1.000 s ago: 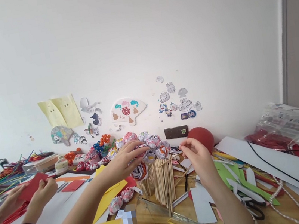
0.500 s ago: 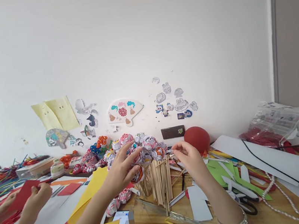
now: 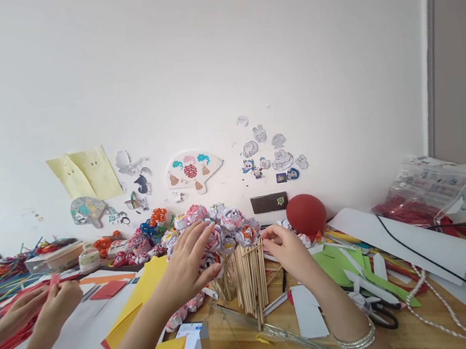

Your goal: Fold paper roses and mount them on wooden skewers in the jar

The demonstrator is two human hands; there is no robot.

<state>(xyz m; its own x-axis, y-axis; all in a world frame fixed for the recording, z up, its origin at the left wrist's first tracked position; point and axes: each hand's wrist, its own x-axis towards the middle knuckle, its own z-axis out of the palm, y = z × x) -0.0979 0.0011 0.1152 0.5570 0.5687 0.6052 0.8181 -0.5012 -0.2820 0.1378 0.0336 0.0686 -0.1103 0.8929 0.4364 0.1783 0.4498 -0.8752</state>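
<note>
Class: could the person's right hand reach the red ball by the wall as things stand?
Probably yes: the right hand sits just beside the red ball, with only low paper scraps between them.

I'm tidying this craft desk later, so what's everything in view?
paper flowers: many, pink and white, centre
wooden sticks: one bundle, tan, upright under flowers
ball: one, red, right of flowers
yellow paper: several sheets, left front
green paper: scraps, right of sticks
scissors: one pair, dark, right front
plastic bag: one, clear, far right
wall cutouts: many, mixed colours, wall
co-worker's hands: two, far left
left hand: one, spread on flowers
right hand: one, at stick tops
</note>
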